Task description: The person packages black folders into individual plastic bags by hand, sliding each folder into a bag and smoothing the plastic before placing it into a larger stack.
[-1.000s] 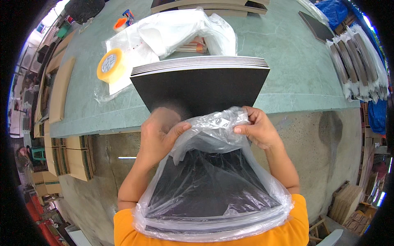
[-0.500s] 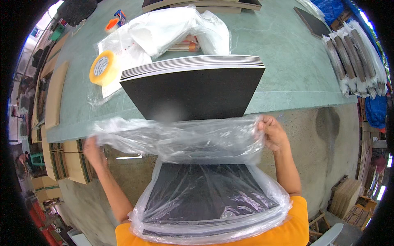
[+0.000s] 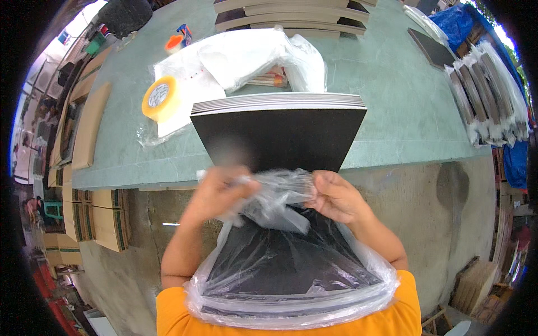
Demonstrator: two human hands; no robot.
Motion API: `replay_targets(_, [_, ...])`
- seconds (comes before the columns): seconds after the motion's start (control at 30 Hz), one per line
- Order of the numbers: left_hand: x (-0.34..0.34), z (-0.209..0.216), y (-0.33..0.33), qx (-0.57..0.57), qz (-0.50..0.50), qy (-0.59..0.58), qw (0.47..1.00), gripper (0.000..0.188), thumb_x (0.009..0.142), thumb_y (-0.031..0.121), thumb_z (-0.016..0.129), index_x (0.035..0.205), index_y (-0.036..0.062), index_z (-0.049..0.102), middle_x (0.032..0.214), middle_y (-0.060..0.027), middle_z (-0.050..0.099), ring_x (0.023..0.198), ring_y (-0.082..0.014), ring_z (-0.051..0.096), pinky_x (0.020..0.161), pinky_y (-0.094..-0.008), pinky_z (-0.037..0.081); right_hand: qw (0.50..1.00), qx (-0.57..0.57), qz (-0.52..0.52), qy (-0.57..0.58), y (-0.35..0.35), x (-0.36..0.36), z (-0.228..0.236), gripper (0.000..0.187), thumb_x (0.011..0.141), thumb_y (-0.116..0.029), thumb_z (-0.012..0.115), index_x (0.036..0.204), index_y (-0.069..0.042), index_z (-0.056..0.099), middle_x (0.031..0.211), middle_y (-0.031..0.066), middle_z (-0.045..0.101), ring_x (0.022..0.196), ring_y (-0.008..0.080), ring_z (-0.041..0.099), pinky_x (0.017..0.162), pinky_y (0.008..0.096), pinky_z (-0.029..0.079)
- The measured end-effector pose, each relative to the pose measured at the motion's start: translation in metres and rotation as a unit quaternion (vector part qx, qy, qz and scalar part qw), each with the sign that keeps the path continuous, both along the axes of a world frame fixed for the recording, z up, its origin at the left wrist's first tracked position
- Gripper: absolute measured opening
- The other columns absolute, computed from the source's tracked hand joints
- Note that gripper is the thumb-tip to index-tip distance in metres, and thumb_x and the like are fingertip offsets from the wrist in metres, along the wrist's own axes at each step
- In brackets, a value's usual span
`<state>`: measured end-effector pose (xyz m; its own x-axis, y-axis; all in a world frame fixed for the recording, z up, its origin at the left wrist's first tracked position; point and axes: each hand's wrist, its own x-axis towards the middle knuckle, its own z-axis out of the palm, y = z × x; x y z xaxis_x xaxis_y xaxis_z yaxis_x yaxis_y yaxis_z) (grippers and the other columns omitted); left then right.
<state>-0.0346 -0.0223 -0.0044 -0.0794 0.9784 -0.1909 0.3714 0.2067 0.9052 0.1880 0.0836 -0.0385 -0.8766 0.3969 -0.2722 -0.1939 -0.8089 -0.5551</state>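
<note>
A clear plastic bag [image 3: 269,322] with black boards [image 3: 280,260] inside rests against my orange shirt. Its loose end is bunched up between my two hands. My left hand [image 3: 221,190], a little blurred, grips the plastic at the left of the bunch. On the other side my right hand [image 3: 336,196] pinches it between thumb and fingers. Just beyond my hands, a stack of black boards [image 3: 280,137] with pale edges stands at the near edge of the green table [image 3: 403,112].
A roll of clear tape [image 3: 159,98] stands on white plastic sheeting [image 3: 241,59] at the table's left. An orange and blue tape dispenser [image 3: 178,40] lies beyond. More boards [image 3: 308,12] are stacked at the back, plastic-wrapped boards [image 3: 486,92] at the right. Cardboard cartons [image 3: 109,224] stand lower left.
Both hands have drawn inward, the left one moving far to the right. The bag's end, spread wide before, is now gathered into a narrow bunch.
</note>
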Motion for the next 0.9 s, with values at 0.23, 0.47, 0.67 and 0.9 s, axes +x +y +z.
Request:
replay_targets(0.23, [-0.008,0.048,-0.011,0.278,0.316,0.197,0.885,0.018,0.073,0.015,0.062,0.085,0.0034,0.055,0.080,-0.0073,0.057,0.075,-0.0147,0.053,0.067,-0.0271,0.043,0.946,0.311,0.010,-0.093,0.010,0.016,0.007,0.013,0.076,-0.015,0.062,0.071,-0.003,0.060,0.084,0.0061,0.055,0.076,0.0138,0.050,0.069,0.0268,0.040])
replay_targets(0.47, [0.060,0.044,0.007,0.159,-0.146,-0.050,0.975,0.024,0.075,0.023,0.062,0.082,0.0007,0.054,0.062,-0.0121,0.055,0.055,-0.0189,0.055,0.051,-0.0302,0.043,0.806,0.526,-0.267,0.049,0.000,-0.004,0.094,0.065,0.063,-0.016,0.072,0.119,-0.005,0.039,0.103,0.0135,0.053,0.103,0.0235,0.048,0.089,0.0349,0.035])
replay_targets(0.67, [0.044,0.031,0.022,0.103,-0.104,-0.118,0.982,0.021,0.085,0.021,0.049,0.079,0.0017,0.055,0.069,-0.0027,0.053,0.067,-0.0072,0.048,0.061,-0.0243,0.041,0.853,0.477,-0.058,-0.204,0.018,0.022,0.020,0.051,0.064,-0.030,0.071,0.100,0.000,0.052,0.097,0.0118,0.057,0.093,0.0197,0.052,0.083,0.0341,0.039])
replay_targets(0.9, [0.015,0.064,0.027,0.046,-0.329,-0.253,0.909,0.016,0.082,0.015,0.055,0.083,0.0002,0.058,0.075,-0.0009,0.057,0.068,-0.0084,0.049,0.063,-0.0232,0.042,0.923,0.382,0.004,-0.040,-0.005,0.024,0.061,0.041,0.081,-0.034,0.053,0.095,0.004,0.055,0.084,0.0118,0.060,0.083,0.0210,0.055,0.081,0.0348,0.042])
